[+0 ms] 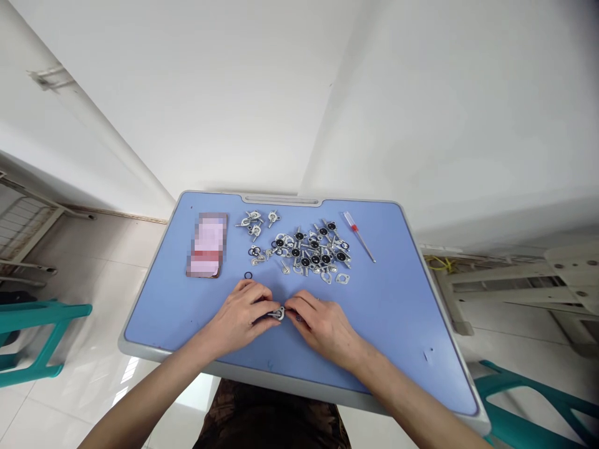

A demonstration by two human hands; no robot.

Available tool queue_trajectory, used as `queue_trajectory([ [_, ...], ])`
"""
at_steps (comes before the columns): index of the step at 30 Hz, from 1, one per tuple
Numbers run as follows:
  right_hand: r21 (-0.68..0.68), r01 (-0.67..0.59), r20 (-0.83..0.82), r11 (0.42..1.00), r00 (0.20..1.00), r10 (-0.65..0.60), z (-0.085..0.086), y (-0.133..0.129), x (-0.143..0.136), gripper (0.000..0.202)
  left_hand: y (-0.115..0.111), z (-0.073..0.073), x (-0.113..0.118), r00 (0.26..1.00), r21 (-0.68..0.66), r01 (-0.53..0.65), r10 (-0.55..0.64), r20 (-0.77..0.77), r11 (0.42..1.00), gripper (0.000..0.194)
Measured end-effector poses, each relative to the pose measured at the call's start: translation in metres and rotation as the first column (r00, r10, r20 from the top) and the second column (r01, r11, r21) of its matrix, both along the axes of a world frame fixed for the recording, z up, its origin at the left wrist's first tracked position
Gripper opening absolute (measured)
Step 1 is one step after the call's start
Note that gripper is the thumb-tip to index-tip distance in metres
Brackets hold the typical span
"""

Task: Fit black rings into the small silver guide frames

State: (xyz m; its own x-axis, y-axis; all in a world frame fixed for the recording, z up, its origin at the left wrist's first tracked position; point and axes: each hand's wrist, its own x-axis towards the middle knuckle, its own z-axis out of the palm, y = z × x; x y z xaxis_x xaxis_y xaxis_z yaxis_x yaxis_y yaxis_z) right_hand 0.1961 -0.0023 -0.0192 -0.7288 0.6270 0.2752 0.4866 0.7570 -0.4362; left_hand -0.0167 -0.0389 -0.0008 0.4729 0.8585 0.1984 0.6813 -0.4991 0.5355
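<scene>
My left hand (246, 315) pinches a small silver metal fitting with an oval flange (281, 312) between thumb and fingers, low over the table. Close beside it, my right hand (322, 324) is closed with its fingertips at the flange's right side; what they hold is mostly hidden. Beyond both hands lies a pile of metal fittings with round black caps (315, 244). A loose oval flange plate (337, 280) rests at the pile's near edge. A black rubber ring (245, 275) lies ahead of my left hand. Farther back is a small group of uncapped fittings (255, 216).
A blue table (397, 330) with a grey rim carries everything. At the left is a phone with a blurred screen (208, 240). A screwdriver with a clear and red handle (354, 227) lies right of the pile. Green stools (47, 315) stand beside the table; a white wall rises behind.
</scene>
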Motion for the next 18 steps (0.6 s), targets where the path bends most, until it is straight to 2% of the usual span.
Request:
queue_trajectory([
  [7,0.032,0.015,0.028,0.999,0.999,-0.016,0.0008,-0.0009,0.0006,0.016,-0.0007,0.0019,0.0001,1.000,-0.030,0.005,-0.005,0.002,1.000,0.021],
  [12,0.042,0.012,0.013,0.999,1.000,-0.013,-0.0020,-0.0021,0.0012,0.015,-0.0014,0.0038,0.0027,1.000,-0.047,-0.026,0.026,0.011,0.999,0.031],
  [18,0.044,0.011,0.019,0.999,1.000,-0.012,-0.0030,-0.0029,0.0009,0.017,-0.0011,0.0022,0.0033,0.998,-0.051,-0.051,0.052,0.021,0.997,0.018],
])
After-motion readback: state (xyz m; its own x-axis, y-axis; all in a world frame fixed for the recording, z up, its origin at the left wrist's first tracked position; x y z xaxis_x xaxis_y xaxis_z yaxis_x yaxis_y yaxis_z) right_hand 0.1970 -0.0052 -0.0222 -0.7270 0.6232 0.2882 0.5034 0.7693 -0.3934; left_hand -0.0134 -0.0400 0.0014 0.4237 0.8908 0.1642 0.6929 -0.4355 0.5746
